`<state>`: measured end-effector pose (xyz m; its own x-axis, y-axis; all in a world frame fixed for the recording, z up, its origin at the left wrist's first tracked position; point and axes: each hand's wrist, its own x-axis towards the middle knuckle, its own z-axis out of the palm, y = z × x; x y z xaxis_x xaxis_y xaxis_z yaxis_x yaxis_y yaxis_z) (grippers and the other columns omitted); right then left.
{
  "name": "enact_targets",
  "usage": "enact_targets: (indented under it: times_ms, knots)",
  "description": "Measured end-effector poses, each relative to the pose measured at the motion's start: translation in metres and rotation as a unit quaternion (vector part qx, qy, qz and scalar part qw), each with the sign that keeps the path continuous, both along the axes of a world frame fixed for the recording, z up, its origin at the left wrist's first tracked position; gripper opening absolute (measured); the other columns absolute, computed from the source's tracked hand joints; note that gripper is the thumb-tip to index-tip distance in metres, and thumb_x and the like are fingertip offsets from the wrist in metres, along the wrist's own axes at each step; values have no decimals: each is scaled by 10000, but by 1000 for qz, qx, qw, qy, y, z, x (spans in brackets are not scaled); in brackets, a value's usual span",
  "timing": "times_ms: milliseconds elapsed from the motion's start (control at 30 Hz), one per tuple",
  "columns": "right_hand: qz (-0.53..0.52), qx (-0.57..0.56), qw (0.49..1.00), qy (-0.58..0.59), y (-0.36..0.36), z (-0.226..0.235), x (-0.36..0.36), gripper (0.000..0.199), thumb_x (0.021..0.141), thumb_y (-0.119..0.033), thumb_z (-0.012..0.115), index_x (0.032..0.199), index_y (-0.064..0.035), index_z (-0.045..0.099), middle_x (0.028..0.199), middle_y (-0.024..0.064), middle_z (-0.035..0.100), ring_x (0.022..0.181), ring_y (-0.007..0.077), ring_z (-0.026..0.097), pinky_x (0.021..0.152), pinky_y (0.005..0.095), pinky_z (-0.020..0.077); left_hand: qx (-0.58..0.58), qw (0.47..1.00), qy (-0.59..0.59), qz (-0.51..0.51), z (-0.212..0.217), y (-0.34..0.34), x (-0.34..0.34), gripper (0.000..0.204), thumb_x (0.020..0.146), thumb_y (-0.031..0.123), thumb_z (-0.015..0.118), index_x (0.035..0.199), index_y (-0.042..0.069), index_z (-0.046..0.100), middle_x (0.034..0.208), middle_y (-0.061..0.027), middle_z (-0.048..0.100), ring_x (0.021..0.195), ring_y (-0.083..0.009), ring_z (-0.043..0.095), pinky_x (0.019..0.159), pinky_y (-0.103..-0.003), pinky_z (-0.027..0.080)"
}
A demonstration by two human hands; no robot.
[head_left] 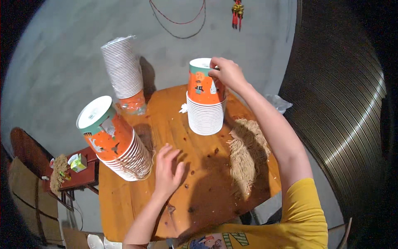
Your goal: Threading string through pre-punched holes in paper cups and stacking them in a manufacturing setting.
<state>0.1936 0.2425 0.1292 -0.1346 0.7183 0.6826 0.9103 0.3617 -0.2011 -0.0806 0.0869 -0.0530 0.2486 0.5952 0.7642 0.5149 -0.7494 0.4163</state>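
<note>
My right hand (pixel 227 74) reaches over a stack of upturned paper cups (pixel 206 113), its fingers closed on the base edge of the orange and green top paper cup (pixel 203 86). White rims are layered below that cup. My left hand (pixel 168 172) is empty, fingers apart, low over the table. Beside it leans a second stack of upturned orange paper cups (pixel 110 137), with thin tan strands hanging among its lower rims. On the right, under my right forearm, lies a bundle of tan yarn-like strands (pixel 244 159).
A tall plastic-wrapped cup stack (pixel 120 70) stands at the back left of the wooden table (pixel 166 110). Crumpled clear plastic (pixel 278 103) lies at the back right. A low red table (pixel 89 168) at far left holds a small box and more strands. A ridged metal shutter (pixel 331 103) is at right.
</note>
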Motion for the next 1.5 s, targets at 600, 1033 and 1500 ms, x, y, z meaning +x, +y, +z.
enact_targets:
  times_ms: [600,1033,1500]
  knots:
    - [103,77,974,187,-24,69,85,234,777,-230,679,890,-35,616,822,69,665,768,140,626,702,290,494,-95,994,-1,-48,6,29,46,357,850,112,582,1183,18,493,1230,-183,488,1246,-352,412,1030,-411,342]
    - [173,-184,679,689,-203,-81,66,149,908,-236,585,894,-117,497,913,-9,526,793,95,521,733,347,574,16,984,-100,-145,66,-21,105,226,854,52,572,1074,1,563,1098,-152,561,1127,-286,511,972,-359,382]
    - [77,-349,901,247,-229,-205,24,165,901,-202,550,890,-39,577,813,38,631,743,129,608,648,295,501,39,987,149,54,44,-95,30,182,760,-32,595,926,9,532,806,-142,498,755,-316,501,676,-405,390]
